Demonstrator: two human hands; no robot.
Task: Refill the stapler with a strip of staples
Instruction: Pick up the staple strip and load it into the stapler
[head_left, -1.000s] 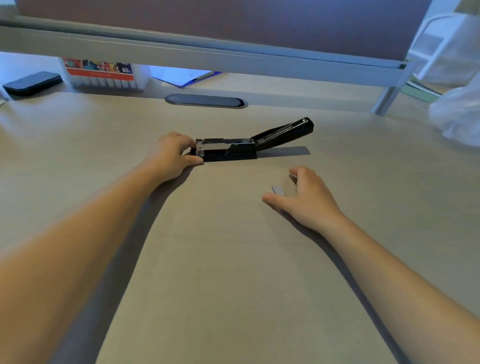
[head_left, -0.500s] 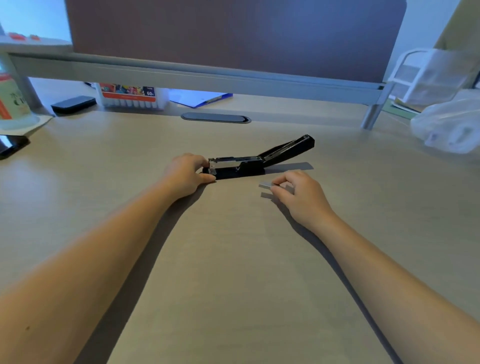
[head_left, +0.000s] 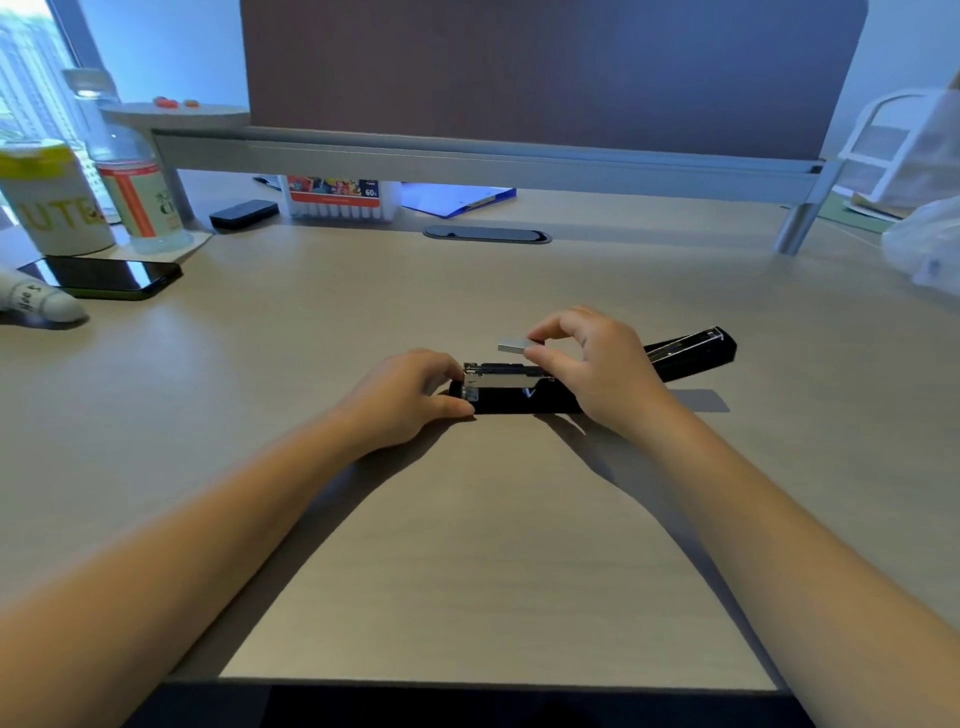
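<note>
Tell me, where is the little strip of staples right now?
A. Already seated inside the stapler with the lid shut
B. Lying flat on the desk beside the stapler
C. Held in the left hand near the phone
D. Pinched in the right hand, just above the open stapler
D: the right hand pinches the strip of staples in the air just above the open stapler, while the left hand steadies the stapler's front end.

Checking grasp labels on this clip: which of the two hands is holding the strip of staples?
The right hand: it pinches the staple strip between thumb and fingers, above the open stapler. The left hand only steadies the stapler's front end.
</note>
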